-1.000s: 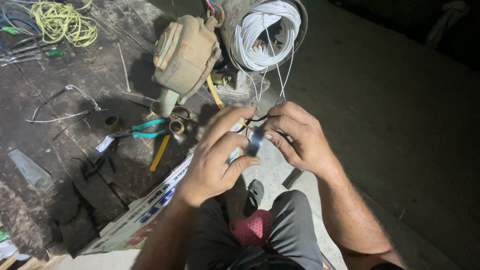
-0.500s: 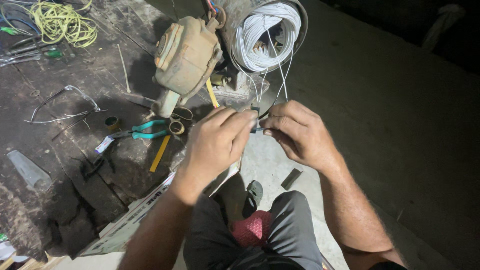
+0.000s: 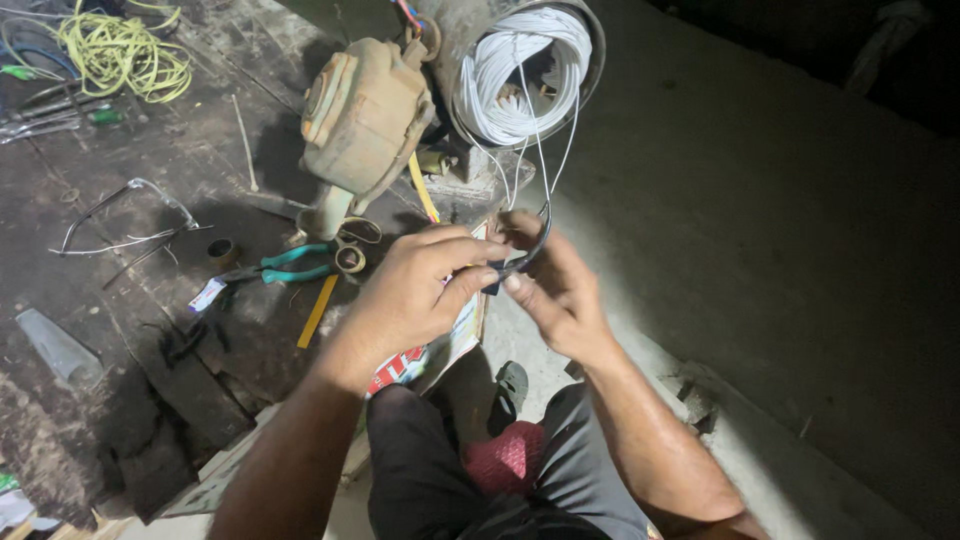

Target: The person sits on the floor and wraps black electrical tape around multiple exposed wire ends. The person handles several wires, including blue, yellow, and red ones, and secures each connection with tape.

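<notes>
My left hand (image 3: pixel 415 290) and my right hand (image 3: pixel 560 290) meet at the middle of the view, both pinching a short dark curved wire (image 3: pixel 530 250) between thumb and fingers. Thin white strands (image 3: pixel 540 150) run from the hands up to a coil of white wire (image 3: pixel 525 70) held inside a round metal drum (image 3: pixel 592 70). The wire's ends are hidden by my fingers.
A worn beige motor housing (image 3: pixel 360 115) sits left of the drum. Green-handled pliers (image 3: pixel 285 265), a tape roll (image 3: pixel 350 260) and a yellow strip (image 3: pixel 318 310) lie on the dirty floor. Yellow cord (image 3: pixel 120 50) is at the top left. My knees (image 3: pixel 500 470) are below.
Both hands have shifted slightly and my fingers have turned the dark wire, which now arcs up over my right hand. The surroundings are unchanged.
</notes>
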